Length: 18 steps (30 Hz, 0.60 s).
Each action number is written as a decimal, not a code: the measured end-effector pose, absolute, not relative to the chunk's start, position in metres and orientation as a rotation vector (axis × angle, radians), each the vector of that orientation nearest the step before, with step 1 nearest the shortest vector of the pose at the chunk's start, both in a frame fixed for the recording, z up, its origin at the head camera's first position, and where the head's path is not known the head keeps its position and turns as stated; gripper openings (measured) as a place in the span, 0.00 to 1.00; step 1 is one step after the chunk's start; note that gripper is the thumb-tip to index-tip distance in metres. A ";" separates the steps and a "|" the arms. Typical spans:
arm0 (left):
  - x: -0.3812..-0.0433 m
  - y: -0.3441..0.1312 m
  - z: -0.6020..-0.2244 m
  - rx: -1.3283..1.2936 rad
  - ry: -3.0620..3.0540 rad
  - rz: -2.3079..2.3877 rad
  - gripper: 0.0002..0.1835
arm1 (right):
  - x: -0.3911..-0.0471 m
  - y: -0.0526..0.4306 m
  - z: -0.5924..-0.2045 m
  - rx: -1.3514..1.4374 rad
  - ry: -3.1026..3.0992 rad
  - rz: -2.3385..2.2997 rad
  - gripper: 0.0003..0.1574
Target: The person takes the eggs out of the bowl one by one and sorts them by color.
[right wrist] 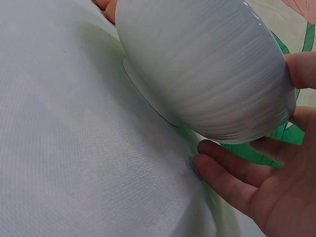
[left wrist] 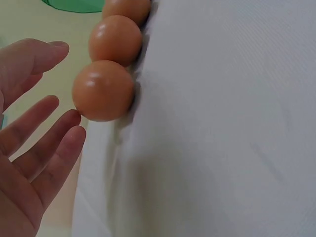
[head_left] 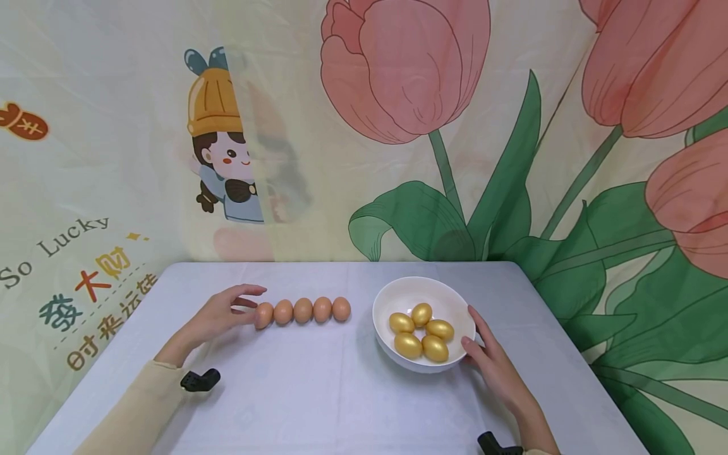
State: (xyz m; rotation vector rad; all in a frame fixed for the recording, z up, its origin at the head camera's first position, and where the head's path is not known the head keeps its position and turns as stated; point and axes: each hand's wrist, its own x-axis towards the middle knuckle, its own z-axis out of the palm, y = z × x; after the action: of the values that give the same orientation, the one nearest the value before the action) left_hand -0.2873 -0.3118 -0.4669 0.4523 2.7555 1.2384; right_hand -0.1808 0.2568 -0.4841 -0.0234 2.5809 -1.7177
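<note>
Several brown eggs (head_left: pixel 303 310) stand in a row on the table. My left hand (head_left: pixel 218 315) is at the row's left end, its fingers spread and loosely bent. In the left wrist view its fingertips (left wrist: pixel 75 116) are right at the nearest egg (left wrist: pixel 103 91), with nothing gripped. A white bowl (head_left: pixel 398 289) holds several golden eggs (head_left: pixel 407 345). My right hand (head_left: pixel 491 357) holds this bowl by its right side, thumb at the rim. In the right wrist view the other fingers (right wrist: pixel 227 177) lie by the bowl's lower side.
A white cloth covers the table (head_left: pixel 296 404). Behind it hangs a backdrop (head_left: pixel 307 240) printed with tulips and a cartoon figure. Black wrist devices sit on the left wrist (head_left: pixel 200 380) and the right wrist (head_left: pixel 498 444).
</note>
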 end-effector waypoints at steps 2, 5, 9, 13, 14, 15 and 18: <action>-0.287 -0.310 -0.461 0.472 2.769 1.241 0.34 | -0.180 0.257 -0.484 -0.024 2.577 -1.720 0.45; -0.286 -0.306 -0.451 0.517 2.791 1.235 0.33 | -0.180 0.257 -0.484 -0.030 2.576 -1.721 0.45; -0.286 -0.299 -0.441 0.561 2.820 1.211 0.34 | -0.180 0.257 -0.484 -0.040 2.582 -1.720 0.45; -0.287 -0.291 -0.430 0.616 2.853 1.194 0.32 | -0.180 0.257 -0.484 -0.037 2.588 -1.715 0.45; -0.287 -0.289 -0.427 0.633 2.858 1.193 0.32 | -0.180 0.257 -0.484 -0.034 2.586 -1.715 0.45; -0.287 -0.286 -0.424 0.653 2.863 1.193 0.32 | -0.180 0.257 -0.483 -0.031 2.584 -1.715 0.45; -0.287 -0.275 -0.414 0.723 2.865 1.197 0.32 | -0.180 0.256 -0.483 -0.023 2.581 -1.716 0.46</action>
State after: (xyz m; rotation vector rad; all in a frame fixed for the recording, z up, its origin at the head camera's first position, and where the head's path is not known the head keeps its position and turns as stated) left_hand -0.2868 -0.2745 -0.4139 0.7230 2.8649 1.1968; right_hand -0.1796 0.2564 -0.4834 -0.0230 2.5810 -1.7160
